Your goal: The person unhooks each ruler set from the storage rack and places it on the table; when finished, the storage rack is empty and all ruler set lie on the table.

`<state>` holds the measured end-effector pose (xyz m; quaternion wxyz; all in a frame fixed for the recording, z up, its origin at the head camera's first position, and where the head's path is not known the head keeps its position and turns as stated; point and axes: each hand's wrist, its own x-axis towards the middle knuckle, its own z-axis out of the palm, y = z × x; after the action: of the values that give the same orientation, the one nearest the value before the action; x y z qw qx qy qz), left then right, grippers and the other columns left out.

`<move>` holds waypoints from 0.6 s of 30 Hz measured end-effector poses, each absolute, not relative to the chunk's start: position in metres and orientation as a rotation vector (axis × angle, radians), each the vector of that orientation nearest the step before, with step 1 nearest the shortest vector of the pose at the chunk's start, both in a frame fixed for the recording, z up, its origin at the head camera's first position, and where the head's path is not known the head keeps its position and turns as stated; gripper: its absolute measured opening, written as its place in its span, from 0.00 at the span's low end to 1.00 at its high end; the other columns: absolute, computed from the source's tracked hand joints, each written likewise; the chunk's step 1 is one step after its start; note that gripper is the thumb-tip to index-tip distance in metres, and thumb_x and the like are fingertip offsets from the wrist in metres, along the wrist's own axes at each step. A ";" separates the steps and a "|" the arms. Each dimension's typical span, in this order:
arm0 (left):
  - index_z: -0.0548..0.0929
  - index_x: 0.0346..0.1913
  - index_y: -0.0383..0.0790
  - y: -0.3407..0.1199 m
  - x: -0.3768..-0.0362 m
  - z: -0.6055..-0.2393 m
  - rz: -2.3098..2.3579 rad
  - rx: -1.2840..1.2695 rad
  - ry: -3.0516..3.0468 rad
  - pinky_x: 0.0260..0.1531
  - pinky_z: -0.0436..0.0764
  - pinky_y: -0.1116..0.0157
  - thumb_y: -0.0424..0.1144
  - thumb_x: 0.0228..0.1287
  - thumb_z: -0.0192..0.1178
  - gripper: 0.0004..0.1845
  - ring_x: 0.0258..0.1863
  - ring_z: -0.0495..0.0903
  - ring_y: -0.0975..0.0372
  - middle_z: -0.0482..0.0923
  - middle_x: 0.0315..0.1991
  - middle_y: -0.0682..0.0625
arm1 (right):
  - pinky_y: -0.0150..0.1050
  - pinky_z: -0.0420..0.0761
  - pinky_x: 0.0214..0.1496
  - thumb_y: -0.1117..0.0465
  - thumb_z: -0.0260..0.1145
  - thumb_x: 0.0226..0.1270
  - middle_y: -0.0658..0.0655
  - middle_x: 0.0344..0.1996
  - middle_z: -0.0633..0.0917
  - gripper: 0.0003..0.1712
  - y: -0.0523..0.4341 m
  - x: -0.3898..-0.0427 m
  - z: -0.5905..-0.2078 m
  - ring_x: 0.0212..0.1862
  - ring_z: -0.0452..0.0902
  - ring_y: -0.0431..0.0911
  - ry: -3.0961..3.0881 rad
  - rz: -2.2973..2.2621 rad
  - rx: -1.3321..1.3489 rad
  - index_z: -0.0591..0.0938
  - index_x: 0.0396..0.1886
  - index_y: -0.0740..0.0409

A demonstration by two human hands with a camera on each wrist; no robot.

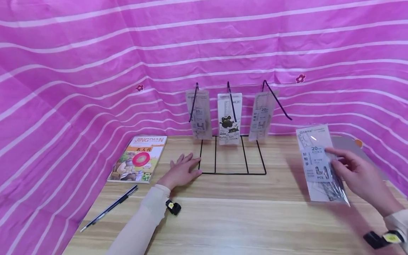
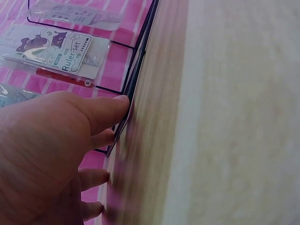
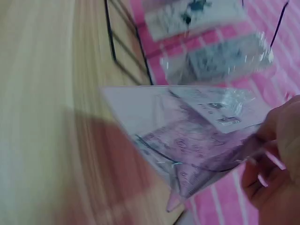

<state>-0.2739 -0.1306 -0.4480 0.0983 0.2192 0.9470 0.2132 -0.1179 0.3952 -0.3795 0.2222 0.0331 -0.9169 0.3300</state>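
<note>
Right hand [image 1: 360, 173] is pinching a ruler packet [image 1: 313, 156], right of the wire rack [image 1: 232, 174]; left hand [image 1: 181, 173] is touching the rack, fingers spread. Hanging seems to be proceeding, likely calling for aligning packet with hook [image 1: 277, 100].

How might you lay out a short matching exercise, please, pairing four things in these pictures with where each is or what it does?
Column one
1. right hand
2. black-cat packet
3. left hand
4. book

Column two
A. lies flat on the table
B. pinches a clear packet away from the rack
C. touches the wire base at its near left corner
D. hangs between two other packets

Pairs: 1-B, 2-D, 3-C, 4-A.
</note>
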 end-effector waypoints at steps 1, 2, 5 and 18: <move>0.66 0.81 0.59 -0.131 -0.274 -0.448 0.630 0.647 2.804 0.74 0.34 0.23 0.62 0.77 0.55 0.34 0.85 0.40 0.38 0.48 0.87 0.45 | 0.27 0.82 0.28 0.66 0.62 0.79 0.32 0.37 0.85 0.22 0.400 -0.124 -0.381 0.33 0.78 0.24 -2.582 0.912 0.071 0.79 0.69 0.63; 0.66 0.81 0.59 -0.132 -0.274 -0.448 0.633 0.645 2.808 0.74 0.33 0.23 0.62 0.77 0.56 0.34 0.85 0.40 0.37 0.48 0.87 0.45 | 0.29 0.83 0.27 0.64 0.60 0.81 0.39 0.38 0.86 0.22 0.405 -0.131 -0.383 0.33 0.78 0.25 -2.633 0.911 0.060 0.78 0.70 0.64; 0.66 0.81 0.60 -0.134 -0.274 -0.449 0.639 0.637 2.808 0.74 0.33 0.23 0.62 0.77 0.56 0.35 0.85 0.40 0.37 0.47 0.87 0.46 | 0.36 0.83 0.24 0.61 0.58 0.83 0.61 0.40 0.86 0.24 0.414 -0.151 -0.389 0.30 0.77 0.31 -2.768 0.921 0.019 0.76 0.71 0.65; 0.67 0.81 0.60 -0.131 -0.274 -0.450 0.664 0.639 2.803 0.74 0.32 0.23 0.61 0.77 0.57 0.34 0.85 0.41 0.37 0.48 0.87 0.45 | 0.29 0.79 0.37 0.55 0.63 0.80 0.79 0.55 0.83 0.28 0.437 -0.209 -0.412 0.38 0.80 0.37 -3.022 0.875 -0.015 0.77 0.67 0.74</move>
<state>-0.2745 -0.1314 -0.4495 0.0954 0.2155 0.9457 0.2239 -0.2095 0.4365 -0.4122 -0.0024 -0.0047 -0.9605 0.2781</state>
